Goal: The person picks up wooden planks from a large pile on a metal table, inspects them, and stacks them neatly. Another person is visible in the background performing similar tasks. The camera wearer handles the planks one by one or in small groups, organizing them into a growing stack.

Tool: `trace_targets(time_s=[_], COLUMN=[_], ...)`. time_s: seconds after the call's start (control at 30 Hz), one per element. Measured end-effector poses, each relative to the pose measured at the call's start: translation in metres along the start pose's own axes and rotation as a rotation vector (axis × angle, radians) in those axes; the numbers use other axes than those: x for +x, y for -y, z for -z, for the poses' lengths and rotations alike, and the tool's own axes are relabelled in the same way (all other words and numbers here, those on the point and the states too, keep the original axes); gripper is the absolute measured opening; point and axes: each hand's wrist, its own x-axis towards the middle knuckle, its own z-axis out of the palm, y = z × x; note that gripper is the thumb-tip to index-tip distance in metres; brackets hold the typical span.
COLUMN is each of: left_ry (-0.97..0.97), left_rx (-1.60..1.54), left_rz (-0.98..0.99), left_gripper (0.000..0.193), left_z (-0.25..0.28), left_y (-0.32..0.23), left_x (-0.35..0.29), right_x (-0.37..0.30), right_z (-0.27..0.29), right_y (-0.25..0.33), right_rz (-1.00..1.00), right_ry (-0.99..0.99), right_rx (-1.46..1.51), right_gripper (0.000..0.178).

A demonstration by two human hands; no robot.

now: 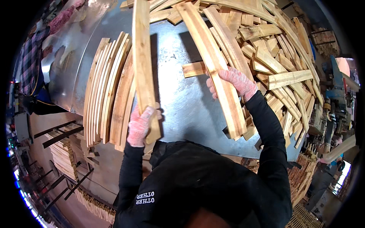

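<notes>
My left hand (pixel 140 125), in a pinkish-white knit glove, is closed around the near end of a long wooden board (pixel 143 57). That board stands out over the metal table (pixel 171 95), just right of a row of boards set on edge (pixel 102 91). In a matching glove, my right hand (pixel 239 81) grips a second wooden board (pixel 215 70) around its middle. It is slightly curved, with a darker brown streak along the grain. A short wood piece (pixel 194 69) lies on the table behind my right fingers.
A jumbled heap of wooden pieces (pixel 281 62) covers the table's right side. Below the table's left edge, stacked boards (pixel 62 155) rest on a dark metal rack (pixel 62 135). Another person in a plaid sleeve (pixel 32 60) stands at the far left. Machinery (pixel 334 110) is at the right.
</notes>
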Motion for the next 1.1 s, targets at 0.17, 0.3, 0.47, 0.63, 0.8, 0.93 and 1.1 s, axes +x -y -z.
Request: trace_targets(time_s=[0.17, 0.3, 0.47, 0.63, 0.8, 0.93, 1.1], left_ry=[0.137, 0.304, 0.085, -0.374, -0.642, -0.603, -0.811], left_rx=[0.037, -0.227, 0.107, 1.108, 1.578, 1.576, 1.636], left_rz=[-0.027, 0.101, 0.062, -0.223, -0.308, -0.069, -0.14], left_gripper=[0.049, 0.059, 0.056, 0.073, 0.069, 0.066, 0.061], left_z=[-0.03, -0.081, -0.025, 0.119, 0.28, 0.386, 0.295], left_y=[0.076, 0.065, 0.027, -0.076, -0.159, -0.15, -0.141], left_x=[0.014, 0.012, 0.001, 0.016, 0.072, 0.12, 0.127], right_x=[0.037, 0.066, 0.01, -0.032, -0.029, 0.003, 0.061], right_z=[-0.021, -0.077, 0.02, 0.079, 0.023, -0.041, -0.113], right_y=[-0.042, -0.093, -0.08, -0.074, -0.081, -0.124, -0.113], right_rz=[0.197, 0.184, 0.176, -0.294, -0.255, -0.061, -0.193], right_ry=[-0.295, -0.77, -1.391, -1.134, -0.87, -0.609, -0.405], right_rx=[-0.082, -0.73, -1.65, -1.511, -1.145, -0.854, -0.259], right_gripper=[0.044, 0.064, 0.101, 0.092, 0.098, 0.095, 0.061])
